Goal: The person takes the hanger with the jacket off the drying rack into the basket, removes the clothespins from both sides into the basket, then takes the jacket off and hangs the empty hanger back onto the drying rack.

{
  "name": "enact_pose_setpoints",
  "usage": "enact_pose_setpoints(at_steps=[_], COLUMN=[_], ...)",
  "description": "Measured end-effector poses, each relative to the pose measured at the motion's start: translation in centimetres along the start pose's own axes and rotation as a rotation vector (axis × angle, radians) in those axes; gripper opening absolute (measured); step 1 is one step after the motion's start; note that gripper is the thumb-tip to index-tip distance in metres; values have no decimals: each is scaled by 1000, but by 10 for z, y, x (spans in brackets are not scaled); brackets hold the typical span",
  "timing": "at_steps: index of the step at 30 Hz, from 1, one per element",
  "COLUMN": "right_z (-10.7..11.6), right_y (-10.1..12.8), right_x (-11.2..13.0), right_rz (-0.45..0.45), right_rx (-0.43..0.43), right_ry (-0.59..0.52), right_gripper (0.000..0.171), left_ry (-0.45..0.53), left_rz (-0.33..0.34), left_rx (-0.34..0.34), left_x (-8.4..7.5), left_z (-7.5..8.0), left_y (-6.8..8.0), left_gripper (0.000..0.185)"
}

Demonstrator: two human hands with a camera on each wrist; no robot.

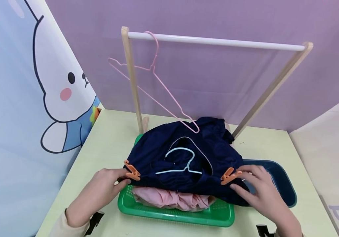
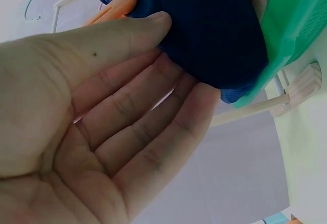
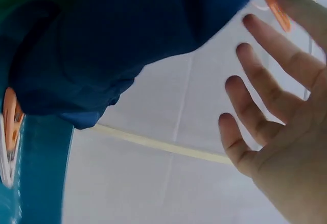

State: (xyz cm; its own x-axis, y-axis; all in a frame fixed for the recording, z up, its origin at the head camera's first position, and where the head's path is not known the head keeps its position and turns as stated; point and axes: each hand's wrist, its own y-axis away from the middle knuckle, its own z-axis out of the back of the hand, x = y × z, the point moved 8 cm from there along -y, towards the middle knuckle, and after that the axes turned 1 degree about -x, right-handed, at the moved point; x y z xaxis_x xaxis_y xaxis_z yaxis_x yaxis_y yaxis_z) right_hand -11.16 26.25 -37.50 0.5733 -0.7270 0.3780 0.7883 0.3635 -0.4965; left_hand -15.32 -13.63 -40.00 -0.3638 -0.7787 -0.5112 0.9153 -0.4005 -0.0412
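A navy garment (image 1: 154,141) lies spread over the green basket (image 1: 175,220), and a pale mint hanger (image 1: 184,169) shows through its neck opening. Orange clothes pegs bite its front edge: a left peg (image 1: 132,171) and a right peg (image 1: 230,176). My left hand (image 1: 107,187) is beside the left peg; in the left wrist view its thumb (image 2: 148,30) lies against the cloth, with nearly straight fingers along the edge. My right hand (image 1: 259,187) touches the right peg; in the right wrist view its fingers (image 3: 265,91) are spread and relaxed.
Folded pink cloth (image 1: 178,199) lies in the basket under the garment. Behind, a wooden rack with a white bar (image 1: 216,40) carries a pink hanger (image 1: 169,93). A dark blue tub (image 1: 285,184) stands at the right, with an orange peg (image 3: 11,119) inside.
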Motion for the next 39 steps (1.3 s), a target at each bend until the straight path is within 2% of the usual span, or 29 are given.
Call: enact_pose_setpoints(at_steps=[1, 4, 5, 11, 14, 19, 25, 34, 39], right_z=[2, 5, 5, 0, -2, -6, -9, 3, 18], right_y=[-1, -4, -4, -7, -8, -10, -13, -15, -10], right_x=[-3, -11, -13, -20, -23, -24, -23, -31, -41], right_rz=[-39, -167, -203, -278, -289, -272, -257, -264, -281], right_rx=[2, 9, 11, 17, 22, 33, 0, -88, -121], right_ry=[-50, -187, -223, -383, -428, -436, -401, -440, -365], right_gripper=[21, 44, 46, 39, 35, 31, 29, 23, 28], left_ry=[15, 69, 87, 242, 341, 480, 587, 615, 622], left_rz=[-5, -14, -16, -20, 3, 32, 35, 56, 63], left_rx=[-6, -16, -18, -48, -43, 32, 108, 120, 126], left_x=[1, 6, 8, 22, 32, 48, 58, 61, 62], left_z=[0, 0, -1, -7, -12, -21, -25, -26, -27], left_y=[0, 1, 1, -2, -3, -3, -3, -6, -6], left_gripper=[14, 15, 16, 21, 26, 35, 38, 38, 37])
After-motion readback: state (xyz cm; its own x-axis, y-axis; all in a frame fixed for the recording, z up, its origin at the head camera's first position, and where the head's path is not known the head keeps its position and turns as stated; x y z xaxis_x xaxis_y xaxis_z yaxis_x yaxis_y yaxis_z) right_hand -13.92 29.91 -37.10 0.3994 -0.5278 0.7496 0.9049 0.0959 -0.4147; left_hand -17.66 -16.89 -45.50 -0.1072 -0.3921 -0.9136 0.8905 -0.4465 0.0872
